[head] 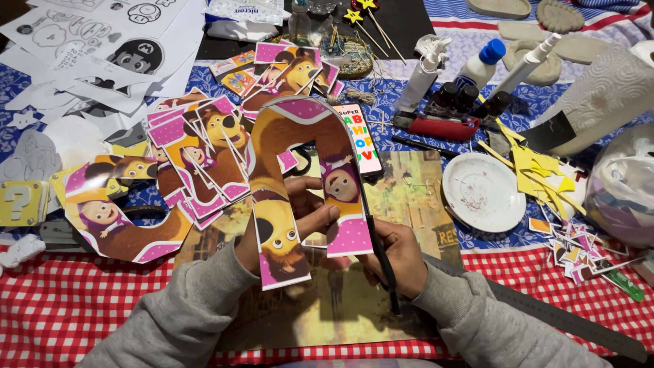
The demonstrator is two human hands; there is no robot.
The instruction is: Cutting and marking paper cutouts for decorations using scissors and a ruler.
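Observation:
My left hand (300,211) holds up a large arch-shaped paper cutout (293,129) printed with a cartoon bear and a girl on pink; fingers show through the gap between its two legs. Close to the cutout's right leg, my right hand (395,255) grips a thin black craft knife (380,255). Under both hands lies a yellowish printed sheet (409,197) used as a work surface.
A pile of similar cutout letters (197,157) lies left. White plate (482,191), glue bottles (480,65), yellow and mixed paper scraps (538,167), paper towel roll (603,95) and a plastic bag (623,187) sit right. Printed character sheets (95,48) far left; a metal ruler (545,310) lower right.

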